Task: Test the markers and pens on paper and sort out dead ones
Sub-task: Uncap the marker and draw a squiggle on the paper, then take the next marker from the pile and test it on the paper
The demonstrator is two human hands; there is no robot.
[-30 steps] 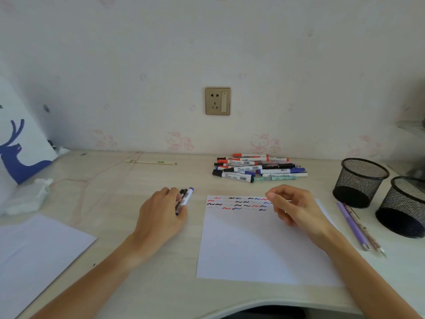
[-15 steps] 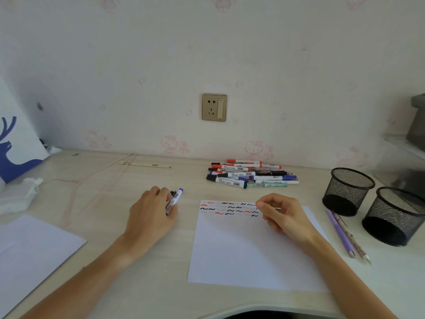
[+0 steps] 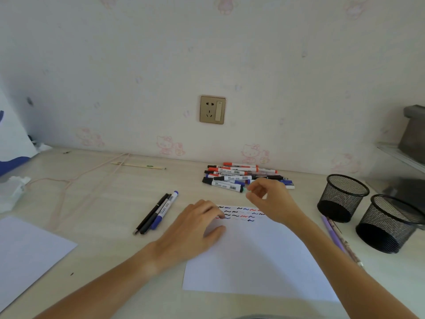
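A white test sheet (image 3: 253, 256) lies in front of me with rows of black, blue and red squiggles along its top. My left hand (image 3: 195, 229) rests on the sheet's upper left corner with relaxed fingers and holds nothing. My right hand (image 3: 269, 199) is over the near edge of the marker pile (image 3: 232, 178), its thumb and forefinger curled around the end of a teal pen (image 3: 247, 189) that is mostly hidden under the hand. Three pens (image 3: 156, 212), two dark and one blue-capped, lie together left of the sheet.
Two black mesh pen cups (image 3: 342, 196) (image 3: 388, 224) stand at the right. A purple pen and a pencil (image 3: 335, 238) lie between them and the sheet. Another white sheet (image 3: 27, 254), crumpled tissue (image 3: 11, 192) and a pink cord (image 3: 69, 183) are at the left.
My left hand let go of the three pens, left them on the desk and moved right onto the sheet. My right hand rose from the squiggles to the marker pile.
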